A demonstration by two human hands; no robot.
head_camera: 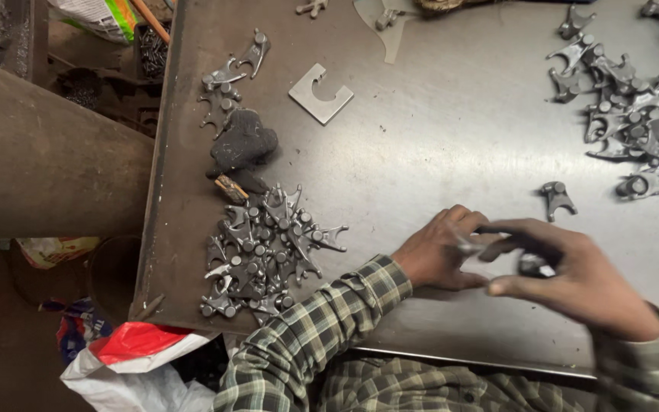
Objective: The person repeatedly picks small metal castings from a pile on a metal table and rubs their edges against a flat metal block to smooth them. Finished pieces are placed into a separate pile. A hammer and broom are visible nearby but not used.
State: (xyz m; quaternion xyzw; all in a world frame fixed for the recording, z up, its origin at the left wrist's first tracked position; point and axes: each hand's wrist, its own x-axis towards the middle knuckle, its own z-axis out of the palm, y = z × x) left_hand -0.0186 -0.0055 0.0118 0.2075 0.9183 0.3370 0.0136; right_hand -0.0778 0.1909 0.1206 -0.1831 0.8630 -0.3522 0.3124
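Observation:
My left hand (440, 252) and my right hand (573, 275) meet low over the steel table (436, 137), near its front edge. Both are blurred. Between their fingers is a small dark metal fork-shaped part (532, 263), gripped mainly by my right hand, with my left fingertips touching its end. One loose fork part (557, 198) lies just beyond my right hand. A heap of the same grey parts (265, 248) lies left of my left forearm. A larger spread of parts (638, 114) covers the table's far right.
A dark crumpled cloth (243, 145) and a notched flat steel plate (320, 93) lie at the far left. A few parts (226, 84) sit beside them. A big rusty pipe (40, 160) runs left of the table; a red and white bag (131, 366) lies below.

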